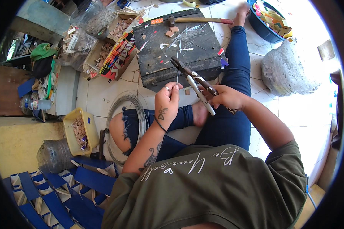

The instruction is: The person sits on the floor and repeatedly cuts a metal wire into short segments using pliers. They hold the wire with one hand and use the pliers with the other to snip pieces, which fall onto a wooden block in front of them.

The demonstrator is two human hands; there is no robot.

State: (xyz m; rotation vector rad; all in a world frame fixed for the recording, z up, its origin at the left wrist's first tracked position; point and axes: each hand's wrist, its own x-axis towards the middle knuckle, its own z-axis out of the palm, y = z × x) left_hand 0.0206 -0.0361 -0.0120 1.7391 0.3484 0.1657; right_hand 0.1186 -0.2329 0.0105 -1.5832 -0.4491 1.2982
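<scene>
My left hand [167,102] pinches a thin metal wire [177,77] that stands up from its fingertips. My right hand [230,97] grips a pair of pliers [187,70] with worn, partly white handles. The handles are spread, and the dark jaws are at the wire's upper part; whether they bite on it is too small to tell. Beyond both hands stands a black box-like block [156,63]. Several short cut wires [188,39] are scattered on its top, with small wooden pieces [169,33] and a hammer [202,20] at the far edge.
A wire coil [109,126] rests by my bent left leg. Left of the block, an open carton [120,57] holds wood bits; nearer is a yellow bin [67,126]. Blue slatted pieces [88,179] lie lower left. A blue tub [263,33] and a filled plastic bag [288,70] stand right.
</scene>
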